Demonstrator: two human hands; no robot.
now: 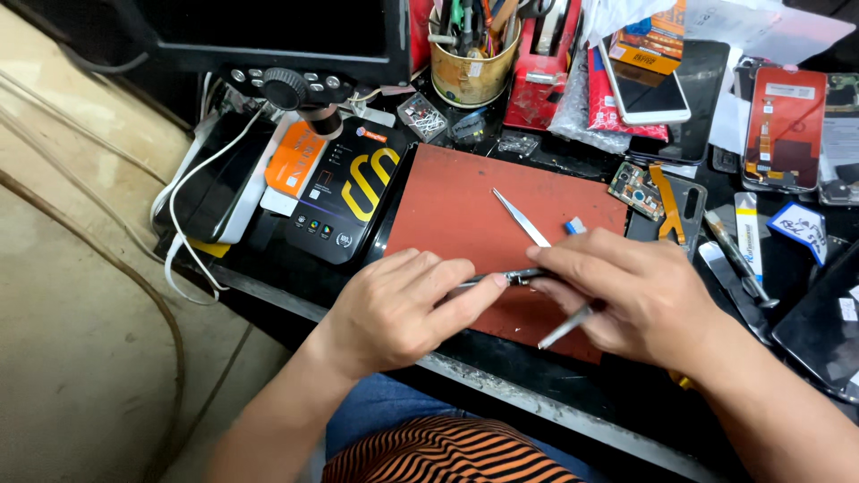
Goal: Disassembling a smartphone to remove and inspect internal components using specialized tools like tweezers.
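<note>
Red mat (456, 201), thin phone frame (519, 276) between both hands

**Even, soft light; sharp centre, bent edges**

Bright, diffuse light falls from above, casting only faint shadows under the left hand (394, 309) and right hand (626, 300) on the red mat (465, 206). Glare streaks the glossy phones (649, 89) at upper right. Focus is crisp centrally; wide-angle distortion curves the desk (501, 389) edge, and the upper left of the frame is dark.
</note>
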